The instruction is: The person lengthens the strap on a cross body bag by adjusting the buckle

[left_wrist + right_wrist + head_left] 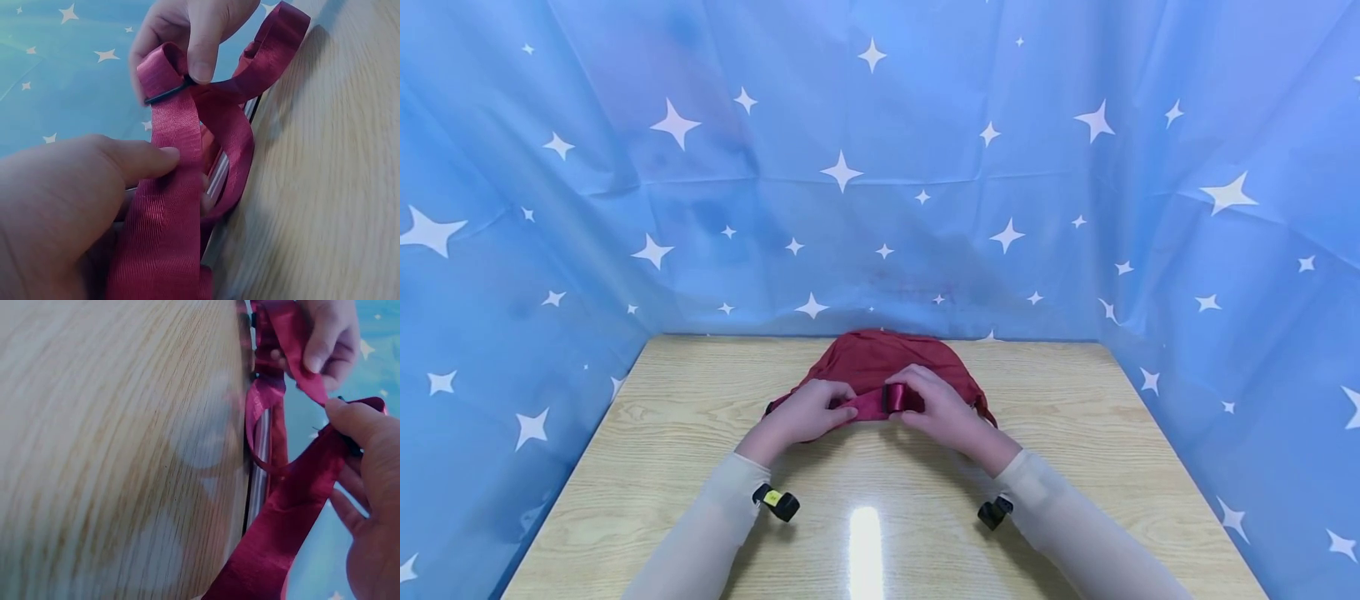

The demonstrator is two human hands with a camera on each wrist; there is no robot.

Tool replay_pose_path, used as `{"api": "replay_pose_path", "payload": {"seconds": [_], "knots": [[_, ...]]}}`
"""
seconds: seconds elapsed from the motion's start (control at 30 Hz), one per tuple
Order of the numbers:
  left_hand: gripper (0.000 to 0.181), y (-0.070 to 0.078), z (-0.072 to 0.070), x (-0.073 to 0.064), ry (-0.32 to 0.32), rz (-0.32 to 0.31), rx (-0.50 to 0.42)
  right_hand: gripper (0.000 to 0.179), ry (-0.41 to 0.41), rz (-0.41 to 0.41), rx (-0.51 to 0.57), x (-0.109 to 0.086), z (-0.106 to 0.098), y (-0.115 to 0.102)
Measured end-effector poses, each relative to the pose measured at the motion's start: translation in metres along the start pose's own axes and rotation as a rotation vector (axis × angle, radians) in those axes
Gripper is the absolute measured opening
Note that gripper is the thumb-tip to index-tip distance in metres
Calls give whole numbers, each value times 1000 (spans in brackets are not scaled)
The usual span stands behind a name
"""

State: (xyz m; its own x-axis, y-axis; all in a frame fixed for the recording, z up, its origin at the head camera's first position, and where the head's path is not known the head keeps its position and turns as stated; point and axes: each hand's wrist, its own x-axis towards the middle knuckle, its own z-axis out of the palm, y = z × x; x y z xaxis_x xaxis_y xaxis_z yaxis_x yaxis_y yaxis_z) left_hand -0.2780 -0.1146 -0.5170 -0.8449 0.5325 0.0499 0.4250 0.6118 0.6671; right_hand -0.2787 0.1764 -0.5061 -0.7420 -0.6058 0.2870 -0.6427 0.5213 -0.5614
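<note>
A dark red bag (pixel 880 354) lies at the back of the table, its wide strap (pixel 871 406) stretched along the front side. My left hand (pixel 805 410) pinches the strap between thumb and fingers, left of a black slide buckle (pixel 167 94). At that buckle, my right hand (pixel 942 408) grips the strap, thumb laid near the buckle's edge. Past the buckle the webbing folds back in a loop (pixel 156 72). Below the hands another length of strap (pixel 265 550) hangs in a curve. The bag's far side is hidden.
The pale wooden table (pixel 700 517) extends to both sides of the bag and toward me. A blue curtain with white stars (pixel 872 208) rises behind the bag and along both sides. Each wrist carries a small black camera (pixel 777 502).
</note>
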Motion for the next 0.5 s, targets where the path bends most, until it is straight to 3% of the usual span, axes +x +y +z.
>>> {"api": "replay_pose_path", "payload": {"seconds": [0.23, 0.5], "knots": [[4, 5, -3, -2, 43, 18, -23, 49, 2, 8, 31, 0, -1, -1], [8, 16, -3, 8, 13, 61, -60, 53, 14, -36, 41, 3, 1, -2]]}}
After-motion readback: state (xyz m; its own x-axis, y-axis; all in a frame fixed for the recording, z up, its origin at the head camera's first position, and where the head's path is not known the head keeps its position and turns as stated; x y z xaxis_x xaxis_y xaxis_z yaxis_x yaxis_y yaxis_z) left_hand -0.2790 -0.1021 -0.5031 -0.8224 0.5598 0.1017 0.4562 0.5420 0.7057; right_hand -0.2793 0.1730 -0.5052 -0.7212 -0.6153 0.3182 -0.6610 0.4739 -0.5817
